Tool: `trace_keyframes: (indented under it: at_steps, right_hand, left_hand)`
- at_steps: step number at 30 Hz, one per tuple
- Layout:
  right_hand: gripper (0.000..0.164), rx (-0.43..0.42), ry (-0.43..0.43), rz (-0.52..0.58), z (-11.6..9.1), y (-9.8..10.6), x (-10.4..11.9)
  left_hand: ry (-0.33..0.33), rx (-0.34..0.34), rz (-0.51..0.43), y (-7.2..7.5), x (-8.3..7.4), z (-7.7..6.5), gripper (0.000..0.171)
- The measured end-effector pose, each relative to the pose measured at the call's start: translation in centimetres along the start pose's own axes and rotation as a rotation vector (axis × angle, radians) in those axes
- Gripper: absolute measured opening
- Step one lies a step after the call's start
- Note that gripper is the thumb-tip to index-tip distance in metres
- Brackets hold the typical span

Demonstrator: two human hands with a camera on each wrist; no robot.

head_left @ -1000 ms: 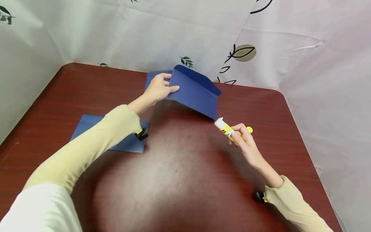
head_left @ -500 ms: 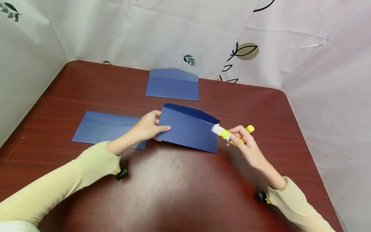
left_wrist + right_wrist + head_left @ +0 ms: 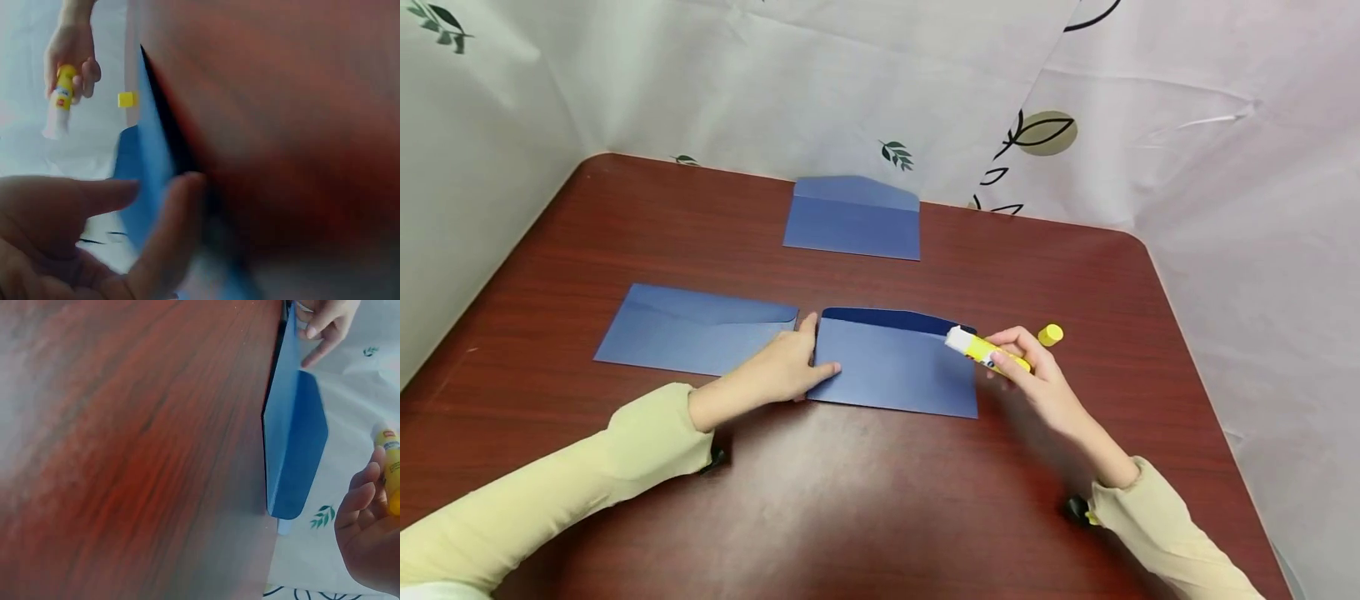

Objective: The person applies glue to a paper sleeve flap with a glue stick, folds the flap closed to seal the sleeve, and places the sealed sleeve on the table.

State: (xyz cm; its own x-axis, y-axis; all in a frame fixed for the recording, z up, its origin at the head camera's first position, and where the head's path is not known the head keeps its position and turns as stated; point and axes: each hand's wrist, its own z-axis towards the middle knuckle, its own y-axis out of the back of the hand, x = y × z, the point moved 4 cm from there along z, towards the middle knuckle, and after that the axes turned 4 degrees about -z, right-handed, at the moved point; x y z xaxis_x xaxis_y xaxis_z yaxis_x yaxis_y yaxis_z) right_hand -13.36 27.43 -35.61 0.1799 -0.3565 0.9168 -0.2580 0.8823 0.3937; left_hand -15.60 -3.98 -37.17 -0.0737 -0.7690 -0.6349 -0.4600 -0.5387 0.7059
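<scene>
A blue envelope (image 3: 891,367) lies almost flat on the table, its flap raised at the far side. My left hand (image 3: 784,367) pinches its left edge, thumb on top. The left wrist view has that edge (image 3: 153,137) between thumb and a finger. In my right hand (image 3: 1033,371) is an uncapped yellow glue stick (image 3: 979,347), its white end over the envelope's upper right corner. Whether the glue touches the paper is hard to tell from the head view; in the right wrist view, the glue stick (image 3: 390,462) appears apart from the flap (image 3: 306,450).
A second blue envelope (image 3: 688,329) lies to the left, partly behind the left hand. Another, with its flap unfolded (image 3: 853,221), lies at the table's back edge. The yellow glue cap (image 3: 1051,335) stands beyond the right hand. White patterned sheeting (image 3: 775,92) surrounds the table (image 3: 865,500).
My left hand has brought the envelope from the back of the table toward me and lowered it to the tabletop. The glue stick has tilted flatter, now above the envelope's right corner.
</scene>
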Motion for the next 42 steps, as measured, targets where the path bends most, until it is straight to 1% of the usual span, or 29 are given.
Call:
trace_keyframes:
  at_steps: [2,4,5,6,8,10,11,13,15,18,21,22,24,27,31,34,38,42]
  right_hand:
    - [0.020,-0.005,-0.015,-0.026,0.2,0.0,-0.1]
    - [0.023,-0.014,-0.022,-0.039,0.4,0.0,-0.3]
    - [0.024,-0.016,-0.022,-0.033,0.6,0.0,-0.3]
    - [0.025,-0.015,-0.019,-0.016,0.7,-0.1,-0.4]
    - [0.024,-0.006,-0.013,0.043,1.1,-0.4,-0.3]
    - [0.024,0.002,-0.013,0.107,1.4,-0.7,-0.2]
    - [0.024,0.002,-0.014,0.127,1.6,-0.9,-0.2]
    - [0.025,-0.001,-0.023,0.132,2.1,-1.3,0.0]
    - [0.025,-0.020,-0.042,0.082,2.6,-1.6,0.1]
    - [0.027,-0.040,-0.085,-0.034,3.2,-2.0,0.3]
    - [0.028,-0.039,-0.099,-0.108,4.2,-2.8,0.9]
    - [0.027,-0.028,-0.090,-0.130,4.6,-3.1,1.1]
    - [0.025,0.007,-0.053,-0.186,5.5,-3.9,1.7]
    - [0.025,0.080,0.040,-0.313,7.0,-5.3,2.3]
    - [0.037,0.179,0.141,-0.496,8.6,-7.4,2.6]
    - [0.044,0.224,0.203,-0.632,9.2,-8.7,2.2]
    - [0.045,0.212,0.321,-0.786,9.3,-9.7,1.9]
    - [0.043,0.170,0.411,-0.874,9.4,-10.1,2.1]
  left_hand:
    - [-0.066,-0.073,0.147,0.2,-0.7,-0.6,0.086]
    - [-0.164,-0.148,0.264,0.2,-1.5,-1.3,0.074]
    - [-0.219,-0.168,0.307,0.0,-1.8,-1.7,0.066]
    - [-0.284,-0.172,0.343,-0.3,-2.1,-2.0,0.057]
    - [-0.434,-0.146,0.410,-1.3,-2.6,-2.5,0.042]
    - [-0.562,-0.088,0.491,-2.5,-2.7,-2.7,0.037]
    - [-0.609,-0.059,0.537,-3.1,-2.6,-2.8,0.037]
    - [-0.664,-0.011,0.643,-4.1,-2.4,-2.8,0.043]
    - [-0.659,0.034,0.719,-4.9,-2.0,-2.7,0.050]
    - [-0.605,0.092,0.754,-5.5,-1.7,-2.8,0.059]
    - [-0.585,0.099,0.753,-5.7,-1.6,-2.9,0.063]
    - [-0.585,0.096,0.763,-5.7,-1.7,-2.9,0.063]
    - [-0.587,0.096,0.792,-5.7,-1.8,-2.8,0.064]
    - [-0.584,0.116,0.832,-5.5,-2.0,-2.6,0.066]
    - [-0.598,0.135,0.852,-5.2,-2.0,-2.3,0.068]
    - [-0.600,0.154,0.834,-5.1,-2.0,-2.2,0.068]
    - [-0.597,0.178,0.816,-5.0,-2.2,-2.2,0.067]
    - [-0.598,0.180,0.817,-4.9,-2.2,-2.1,0.067]
